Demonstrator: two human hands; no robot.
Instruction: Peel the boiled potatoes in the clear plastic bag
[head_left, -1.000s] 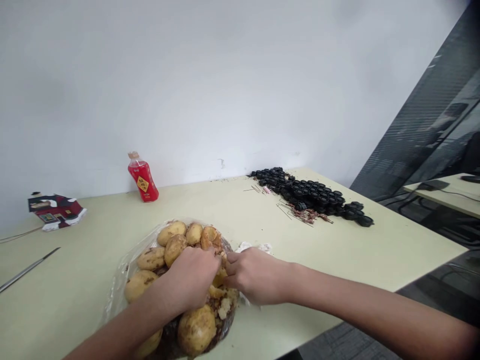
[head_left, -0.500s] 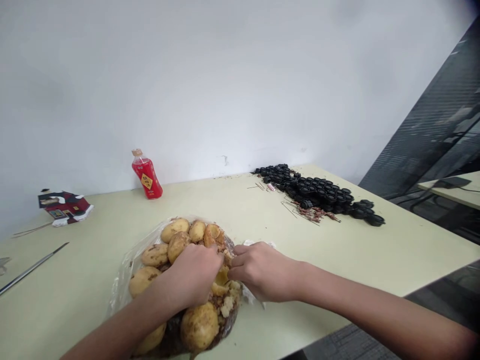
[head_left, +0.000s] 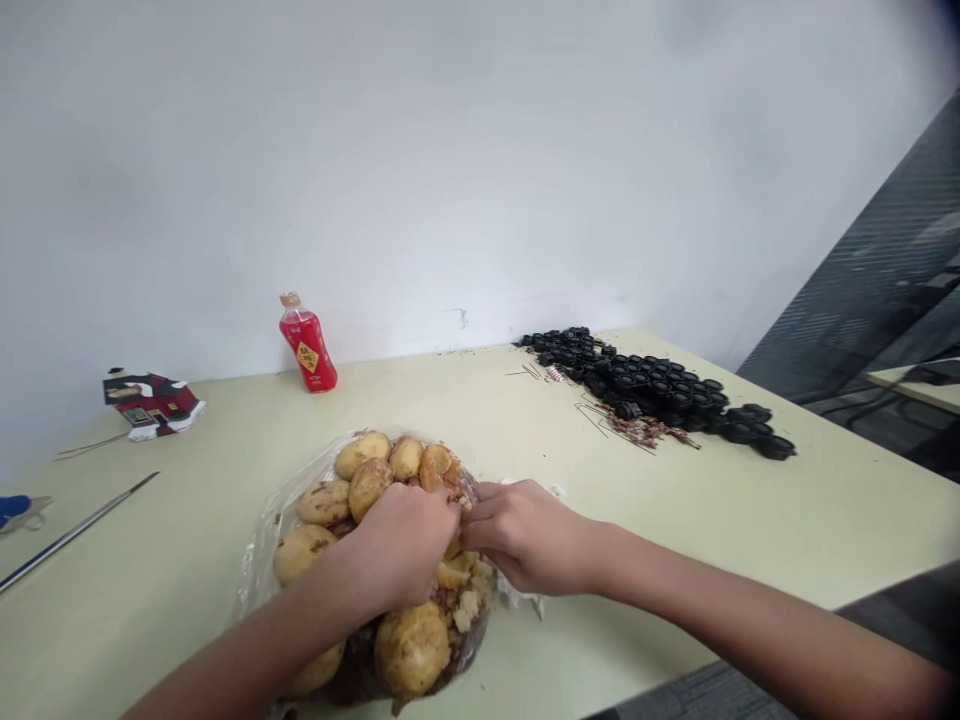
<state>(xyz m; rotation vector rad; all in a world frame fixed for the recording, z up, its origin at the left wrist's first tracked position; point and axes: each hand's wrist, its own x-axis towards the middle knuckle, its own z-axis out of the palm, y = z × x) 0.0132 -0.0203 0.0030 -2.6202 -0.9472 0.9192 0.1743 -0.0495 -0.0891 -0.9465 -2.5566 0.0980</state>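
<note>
A clear plastic bag (head_left: pixel 259 545) lies spread on the pale table, with several potatoes (head_left: pixel 412 650) and crumbly peelings on it. Over its middle, my left hand (head_left: pixel 412 540) is closed, its fingertips hidden at the pieces on the bag's right side. Fingers bent together, my right hand (head_left: pixel 529 535) meets it from the right above the same pieces. What either hand pinches is too small and covered to make out. White crumpled tissue (head_left: pixel 525 598) shows beneath my right hand.
Behind the bag stands a red drink bottle (head_left: pixel 309 345). A small model house (head_left: pixel 154 403) and a metal rod (head_left: pixel 79 530) are at the left, by a blue-handled tool (head_left: pixel 13 510). Black round parts (head_left: pixel 660 385) and thin wires (head_left: pixel 596 415) lie at the back right.
The view has shifted slightly, so the table's objects appear further right and the blue handle has come into view. Both hands remain closed together over the bag, with my fingertips nearer each other.
</note>
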